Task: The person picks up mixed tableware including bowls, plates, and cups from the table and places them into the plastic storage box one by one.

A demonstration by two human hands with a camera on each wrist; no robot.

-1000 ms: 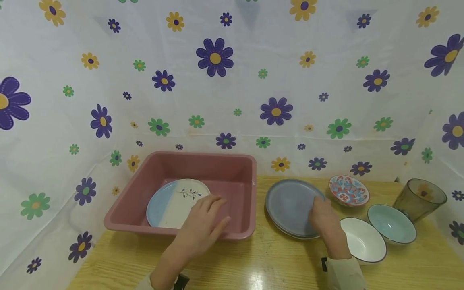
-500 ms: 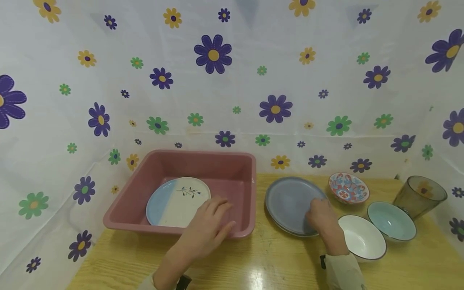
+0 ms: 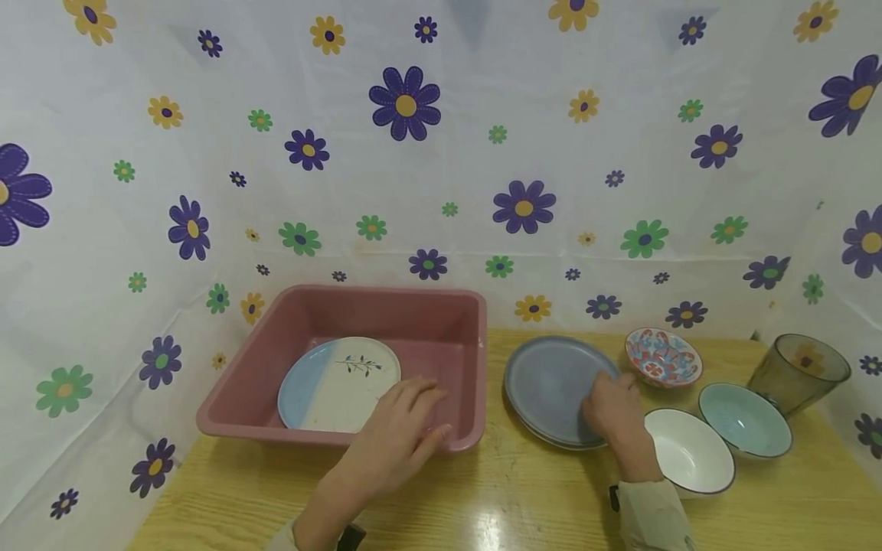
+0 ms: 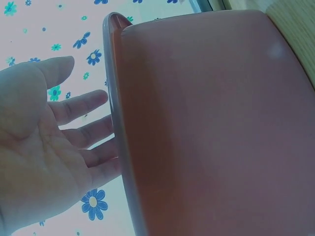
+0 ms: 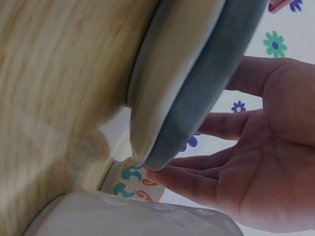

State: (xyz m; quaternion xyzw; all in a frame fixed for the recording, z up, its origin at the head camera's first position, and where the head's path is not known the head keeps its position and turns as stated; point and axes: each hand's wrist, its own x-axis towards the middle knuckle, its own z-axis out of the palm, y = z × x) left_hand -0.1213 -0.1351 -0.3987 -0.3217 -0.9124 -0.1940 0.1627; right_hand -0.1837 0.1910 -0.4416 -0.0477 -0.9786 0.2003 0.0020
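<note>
In the head view my left hand (image 3: pixel 389 440) hovers at the front rim of a pink basin (image 3: pixel 474 352), fingers loosely spread and holding nothing. The left wrist view shows its fingers close to the basin rim (image 4: pixel 123 128); contact I cannot tell. A blue-and-white plate (image 3: pixel 344 394) with a leaf sprig lies inside the basin. My right hand (image 3: pixel 613 413) is at the right edge of a grey-blue plate (image 3: pixel 554 390), stacked on a cream plate (image 5: pixel 172 69). In the right wrist view, extended fingers reach the grey-blue plate's edge, one fingertip appearing to touch it; the thumb tip is hidden behind the plate.
To the right stand a white bowl (image 3: pixel 692 455), a pale green bowl (image 3: pixel 744 421), a red-and-blue patterned bowl (image 3: pixel 663 358) and a smoky glass (image 3: pixel 792 379). All rest on a wooden table (image 3: pixel 513 505). A flowered sheet (image 3: pixel 441 168) hangs behind and at both sides.
My left hand has shifted slightly right along the basin's front. The right hand's fingers have extended a little at the plate edge. The plates have stayed in place.
</note>
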